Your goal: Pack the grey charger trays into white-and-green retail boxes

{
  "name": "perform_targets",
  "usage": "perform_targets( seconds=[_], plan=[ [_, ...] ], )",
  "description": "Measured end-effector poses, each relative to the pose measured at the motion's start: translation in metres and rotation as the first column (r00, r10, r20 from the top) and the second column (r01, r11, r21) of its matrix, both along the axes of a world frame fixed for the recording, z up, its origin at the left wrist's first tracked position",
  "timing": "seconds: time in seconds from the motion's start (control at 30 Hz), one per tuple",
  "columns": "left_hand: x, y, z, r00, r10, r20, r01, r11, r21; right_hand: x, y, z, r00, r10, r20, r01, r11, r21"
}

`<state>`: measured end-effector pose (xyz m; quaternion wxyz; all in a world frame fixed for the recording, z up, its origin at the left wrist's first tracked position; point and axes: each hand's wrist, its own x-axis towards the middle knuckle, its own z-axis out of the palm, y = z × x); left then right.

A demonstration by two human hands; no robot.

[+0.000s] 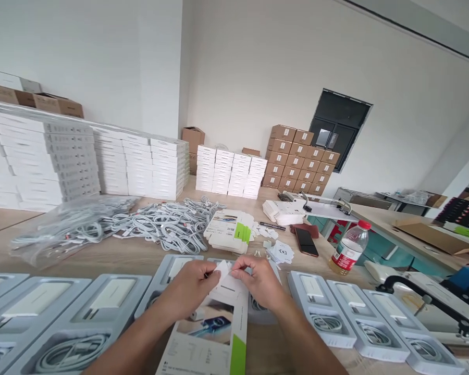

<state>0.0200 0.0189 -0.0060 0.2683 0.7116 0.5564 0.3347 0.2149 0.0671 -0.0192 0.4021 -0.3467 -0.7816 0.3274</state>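
A flat printed carton, white with a green corner and a picture of a phone, lies between my forearms and reaches toward me. My left hand is closed, thumb and fingers pinching a white paper flap at the carton's far end. My right hand pinches the same end from the other side, fingertips near the left thumb. Whether the small white piece is part of the carton is hard to make out. Under and beside my hands sit grey trays, each with a white charger and a coiled cable.
Loose white cables are heaped behind my left hand. A stack of flat cartons lies ahead. To the right are paper cut-outs, a phone and a bottle. White boxes are stacked at the back left.
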Motion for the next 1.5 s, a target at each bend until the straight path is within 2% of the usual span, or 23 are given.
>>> perform_targets(
  seconds=[0.1, 0.17, 0.2, 0.27, 0.33, 0.4, 0.5, 0.57, 0.67, 0.73, 0.8, 0.93, 1.1, 1.2, 1.3, 1.4, 1.5],
  plan=[
    [-0.004, 0.004, 0.0, 0.996, 0.08, 0.027, -0.08, 0.997, -0.01, 0.008, 0.002, 0.003, 0.997, 0.004, 0.073, -0.01, 0.997, 0.07],
    [-0.006, 0.006, 0.0, 0.989, 0.137, 0.059, -0.133, 0.989, -0.062, 0.016, 0.007, 0.004, 0.994, -0.069, 0.086, 0.062, 0.995, 0.074],
    [-0.007, 0.007, 0.0, 0.986, 0.154, 0.071, -0.147, 0.985, -0.088, 0.02, 0.012, 0.003, 0.986, -0.145, 0.086, 0.137, 0.987, 0.086],
    [-0.008, 0.007, 0.0, 0.984, 0.161, 0.075, -0.152, 0.982, -0.115, 0.03, 0.024, -0.001, 0.93, -0.358, 0.081, 0.344, 0.927, 0.146],
    [-0.006, 0.007, -0.002, 0.987, 0.146, 0.069, -0.136, 0.982, -0.132, 0.039, 0.037, -0.008, 0.843, -0.535, 0.062, 0.511, 0.831, 0.217],
    [-0.004, 0.007, -0.004, 0.99, 0.124, 0.073, -0.112, 0.981, -0.159, 0.045, 0.047, -0.014, 0.803, -0.594, 0.049, 0.568, 0.787, 0.242],
    [-0.003, 0.009, -0.009, 0.991, 0.076, 0.114, -0.055, 0.983, -0.176, 0.046, 0.05, -0.018, 0.823, -0.567, 0.027, 0.547, 0.805, 0.228],
    [-0.003, 0.01, -0.011, 0.985, 0.052, 0.166, -0.023, 0.985, -0.168, 0.039, 0.045, -0.017, 0.864, -0.503, -0.01, 0.498, 0.852, 0.161],
    [-0.003, 0.009, -0.01, 0.966, 0.05, 0.252, -0.01, 0.987, -0.159, 0.019, 0.027, -0.01, 0.953, -0.287, -0.091, 0.286, 0.958, -0.032],
    [-0.002, 0.007, -0.008, 0.955, 0.036, 0.294, 0.007, 0.989, -0.145, 0.003, 0.011, -0.005, 0.981, -0.142, -0.133, 0.129, 0.986, -0.105],
    [0.0, 0.006, -0.005, 0.953, 0.005, 0.304, 0.033, 0.992, -0.12, -0.011, -0.003, -0.002, 0.981, -0.074, -0.18, 0.053, 0.992, -0.119],
    [0.003, 0.004, -0.003, 0.968, 0.004, 0.251, 0.019, 0.996, -0.091, -0.024, -0.016, 0.0, 0.959, -0.115, -0.26, 0.079, 0.986, -0.144],
    [-0.003, 0.006, -0.001, 0.96, 0.057, 0.274, -0.013, 0.987, -0.16, -0.013, -0.01, 0.003, 0.9, -0.159, -0.405, 0.094, 0.98, -0.175],
    [-0.009, 0.007, 0.001, 0.947, 0.16, 0.279, -0.114, 0.978, -0.175, -0.005, -0.007, 0.006, 0.909, -0.177, -0.378, 0.151, 0.984, -0.098],
    [-0.013, 0.006, 0.004, 0.928, 0.223, 0.3, -0.17, 0.966, -0.195, -0.003, -0.009, 0.005, 0.958, -0.204, -0.202, 0.229, 0.967, 0.112],
    [-0.013, 0.005, 0.005, 0.931, 0.226, 0.287, -0.179, 0.967, -0.181, -0.004, -0.012, 0.003, 0.966, -0.257, 0.014, 0.227, 0.875, 0.427],
    [-0.011, 0.005, 0.004, 0.937, 0.199, 0.287, -0.169, 0.977, -0.126, -0.006, -0.013, 0.001, 0.943, -0.31, 0.124, 0.179, 0.783, 0.596]
  ],
)
